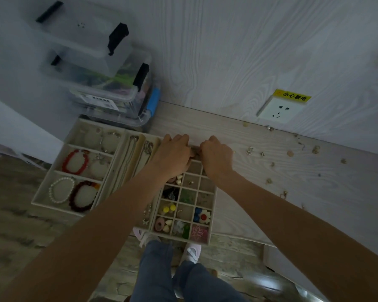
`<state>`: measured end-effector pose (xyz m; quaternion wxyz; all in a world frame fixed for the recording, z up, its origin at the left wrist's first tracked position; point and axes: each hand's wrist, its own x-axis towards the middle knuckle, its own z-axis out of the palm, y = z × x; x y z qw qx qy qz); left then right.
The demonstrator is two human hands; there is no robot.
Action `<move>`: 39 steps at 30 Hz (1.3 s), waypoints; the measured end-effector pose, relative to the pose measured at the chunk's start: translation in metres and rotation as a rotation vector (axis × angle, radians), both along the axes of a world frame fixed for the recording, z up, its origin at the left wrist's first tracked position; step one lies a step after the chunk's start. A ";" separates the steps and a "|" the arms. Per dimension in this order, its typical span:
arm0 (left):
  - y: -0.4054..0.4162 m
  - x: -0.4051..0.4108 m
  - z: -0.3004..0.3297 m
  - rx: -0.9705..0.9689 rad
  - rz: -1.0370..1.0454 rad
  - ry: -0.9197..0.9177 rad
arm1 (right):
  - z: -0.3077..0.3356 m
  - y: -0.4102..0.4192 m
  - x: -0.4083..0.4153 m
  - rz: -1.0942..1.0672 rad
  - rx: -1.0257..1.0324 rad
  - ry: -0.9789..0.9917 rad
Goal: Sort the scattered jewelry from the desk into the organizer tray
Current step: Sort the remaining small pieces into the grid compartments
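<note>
Above the tray [212, 194], both hands' grips [195, 152] curled.

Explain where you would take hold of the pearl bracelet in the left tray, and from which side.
Pinch the pearl bracelet on its near-left arc, coming straight down from above. It lies flat as an open loop, the tray walls block sideways reach, and the dark red bracelet crowds its right.

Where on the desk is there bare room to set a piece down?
Bare desk lies between the stacked clear bins and the wall socket. More lies right of the grid tray, near the front edge. Scattered earrings crowd the far right.
</note>
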<state>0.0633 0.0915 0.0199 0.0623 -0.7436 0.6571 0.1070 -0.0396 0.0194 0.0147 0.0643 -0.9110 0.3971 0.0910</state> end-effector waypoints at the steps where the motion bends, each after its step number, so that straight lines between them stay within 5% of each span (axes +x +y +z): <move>1: 0.000 0.000 0.001 -0.002 0.006 0.007 | -0.001 0.000 0.000 -0.010 0.004 -0.002; 15: 0.014 0.001 0.003 -0.064 0.037 0.068 | 0.004 -0.005 -0.020 -0.142 0.095 -0.242; 22: 0.012 -0.003 0.002 -0.040 0.003 -0.023 | -0.005 -0.006 -0.004 -0.091 0.093 -0.110; 39: 0.006 -0.008 0.007 0.005 -0.007 -0.086 | -0.015 -0.010 -0.001 -0.057 0.038 -0.130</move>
